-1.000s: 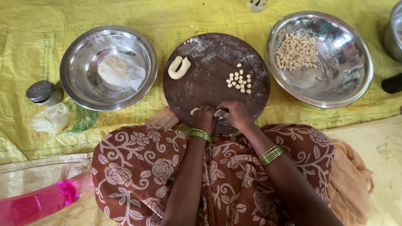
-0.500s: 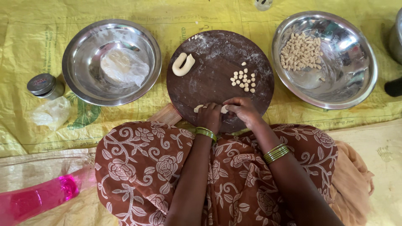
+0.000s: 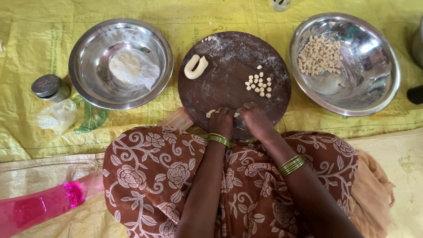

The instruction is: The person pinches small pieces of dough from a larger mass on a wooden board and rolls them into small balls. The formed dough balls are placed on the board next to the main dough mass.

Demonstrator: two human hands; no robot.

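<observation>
Both hands down at six o'clock on the board [image 3: 233, 83]. Left hand [image 3: 221, 122] and right hand [image 3: 254, 120] curled close together over a thin dough rope [image 3: 210, 113], fingertips pinched on it. Looked soft, light, easily squashed or torn; best taken gently near the end. Lay across the near rim. Cut pieces [image 3: 260, 84] at three o'clock, curled dough roll [image 3: 195, 67] at ten. Bowls [image 3: 121, 64] either side.
</observation>
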